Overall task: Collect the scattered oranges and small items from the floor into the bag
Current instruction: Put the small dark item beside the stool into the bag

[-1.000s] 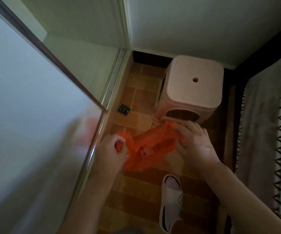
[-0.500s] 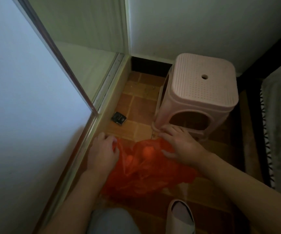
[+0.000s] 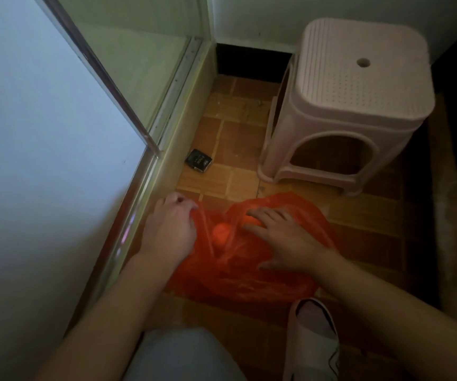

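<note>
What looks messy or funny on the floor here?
A small black box lies loose on the tiles by the door track, outside the orange bag. The bag lies crumpled flat on the floor with an orange showing through it. Nothing looks broken or spilled.

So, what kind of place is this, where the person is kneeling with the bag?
Probably a narrow corner of a home, perhaps beside a bed. The signs: a tiled floor, a pink plastic stool against the wall, a sliding glass door on the left, and a house slipper near the orange bag.
</note>
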The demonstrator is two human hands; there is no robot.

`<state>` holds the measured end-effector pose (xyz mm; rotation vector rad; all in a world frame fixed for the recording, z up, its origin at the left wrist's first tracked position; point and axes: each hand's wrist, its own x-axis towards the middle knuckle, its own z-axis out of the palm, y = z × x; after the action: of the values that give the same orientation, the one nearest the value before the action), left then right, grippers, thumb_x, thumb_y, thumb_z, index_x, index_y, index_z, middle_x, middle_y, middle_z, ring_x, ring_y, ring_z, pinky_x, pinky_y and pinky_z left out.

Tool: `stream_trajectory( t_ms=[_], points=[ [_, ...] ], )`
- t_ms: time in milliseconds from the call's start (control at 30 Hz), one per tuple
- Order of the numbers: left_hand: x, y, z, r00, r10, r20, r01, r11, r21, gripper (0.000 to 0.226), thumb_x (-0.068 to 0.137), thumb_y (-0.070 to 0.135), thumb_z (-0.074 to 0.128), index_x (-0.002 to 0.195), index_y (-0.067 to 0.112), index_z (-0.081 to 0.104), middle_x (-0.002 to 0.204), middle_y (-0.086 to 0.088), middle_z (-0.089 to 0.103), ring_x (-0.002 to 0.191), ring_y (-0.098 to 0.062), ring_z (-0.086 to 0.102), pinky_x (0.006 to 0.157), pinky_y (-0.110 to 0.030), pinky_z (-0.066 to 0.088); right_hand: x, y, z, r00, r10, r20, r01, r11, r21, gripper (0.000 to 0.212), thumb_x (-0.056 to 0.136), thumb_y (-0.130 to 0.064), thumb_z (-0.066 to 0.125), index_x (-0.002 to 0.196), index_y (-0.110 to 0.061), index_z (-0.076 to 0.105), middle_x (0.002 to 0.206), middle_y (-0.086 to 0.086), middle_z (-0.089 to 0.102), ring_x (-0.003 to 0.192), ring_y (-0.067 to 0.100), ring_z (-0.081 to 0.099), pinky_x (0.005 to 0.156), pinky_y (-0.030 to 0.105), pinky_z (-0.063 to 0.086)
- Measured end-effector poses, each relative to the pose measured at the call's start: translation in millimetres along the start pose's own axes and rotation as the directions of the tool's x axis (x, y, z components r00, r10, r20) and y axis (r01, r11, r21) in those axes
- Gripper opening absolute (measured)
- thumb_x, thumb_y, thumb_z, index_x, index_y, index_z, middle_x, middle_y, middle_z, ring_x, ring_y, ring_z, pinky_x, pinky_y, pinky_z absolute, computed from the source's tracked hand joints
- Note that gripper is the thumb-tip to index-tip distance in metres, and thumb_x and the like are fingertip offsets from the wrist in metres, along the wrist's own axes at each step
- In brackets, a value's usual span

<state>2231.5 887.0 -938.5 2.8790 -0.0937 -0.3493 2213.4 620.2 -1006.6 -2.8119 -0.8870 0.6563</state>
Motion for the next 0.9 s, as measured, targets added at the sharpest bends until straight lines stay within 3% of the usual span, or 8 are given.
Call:
stream_trajectory(
  t_ms=[100,200,300,400,500,700,767,900],
  points=[
    [1,-12,-1,0.978,-0.142,0.15,0.112,0.975,0.193,0.045,0.09,0.018,0.059,0.135,0.022,0.063,0.141,-0.007,0.051,0.127,-0.031,0.049,0.107,-0.048,0.045,8,-4,17,0.995,0.087,0.042,-0.085,0.996,-0.028,0.093,0.084,-0.045,0.077,0.16,-0.032,0.024,0.17,0.006,0.012,0.156,0.031,0.014,0.123,0.052,0.018],
    [-5,-11,-1,0.948,-0.236,0.212,0.16,0.933,0.322,0.045,0.094,0.031,0.056,0.137,0.019,0.056,0.149,-0.011,0.039,0.139,-0.037,0.036,0.114,-0.057,0.036,13,1,19,0.985,0.167,-0.046,-0.166,0.986,0.016,0.071,0.085,-0.023,0.074,0.149,-0.025,0.044,0.157,0.011,0.039,0.136,0.035,0.047,0.107,0.05,0.041],
    [-6,3,3,0.982,-0.076,0.175,0.014,0.944,0.33,0.049,0.092,0.045,0.06,0.136,0.022,0.058,0.159,-0.01,0.032,0.151,-0.037,0.021,0.12,-0.063,0.026,15,7,6,0.973,0.203,-0.115,-0.199,0.979,0.045,0.044,0.092,-0.016,0.061,0.136,-0.018,0.057,0.13,0.007,0.056,0.112,0.033,0.06,0.085,0.041,0.048],
    [0,21,7,0.972,0.195,0.134,-0.225,0.937,0.268,0.05,0.091,0.057,0.061,0.13,0.026,0.065,0.163,-0.003,0.034,0.156,-0.031,0.014,0.124,-0.063,0.016,19,9,-4,0.958,0.24,-0.155,-0.22,0.966,0.137,0.036,0.09,-0.016,0.062,0.126,-0.019,0.062,0.122,0.002,0.06,0.11,0.03,0.061,0.083,0.04,0.051],
    [3,32,17,0.913,0.328,0.244,-0.38,0.901,0.208,0.069,0.086,0.071,0.058,0.142,0.031,0.055,0.161,-0.002,0.035,0.156,-0.027,0.013,0.125,-0.061,0.012,20,11,-9,0.919,0.28,-0.276,-0.208,0.942,0.263,0.029,0.087,-0.016,0.067,0.115,-0.018,0.065,0.115,0.001,0.062,0.102,0.029,0.065,0.077,0.04,0.053],
    [13,29,45,0.834,0.272,0.48,-0.449,0.841,0.303,0.086,0.083,0.07,0.065,0.153,0.026,0.04,0.152,-0.002,0.046,0.149,-0.027,0.031,0.124,-0.062,0.014,13,31,-23,0.781,0.388,-0.49,-0.213,0.902,0.374,0.033,0.091,-0.023,0.06,0.124,-0.022,0.061,0.123,-0.003,0.057,0.102,0.027,0.066,0.078,0.044,0.058],
    [15,27,50,0.848,0.233,0.477,-0.418,0.847,0.328,0.078,0.087,0.065,0.064,0.151,0.025,0.042,0.147,-0.002,0.052,0.142,-0.027,0.041,0.121,-0.061,0.022,8,39,-23,0.72,0.403,-0.565,-0.197,0.9,0.389,0.027,0.096,-0.025,0.055,0.121,-0.021,0.063,0.125,-0.003,0.058,0.106,0.025,0.065,0.079,0.042,0.058],
    [16,23,52,0.91,0.193,0.367,-0.316,0.896,0.312,0.064,0.092,0.058,0.062,0.144,0.023,0.048,0.143,-0.002,0.054,0.135,-0.027,0.046,0.115,-0.057,0.032,-9,50,-27,0.558,0.513,-0.653,-0.246,0.853,0.46,0.016,0.099,-0.019,0.059,0.114,-0.019,0.063,0.109,0.0,0.054,0.089,0.024,0.06,0.067,0.035,0.05]
  ],
)
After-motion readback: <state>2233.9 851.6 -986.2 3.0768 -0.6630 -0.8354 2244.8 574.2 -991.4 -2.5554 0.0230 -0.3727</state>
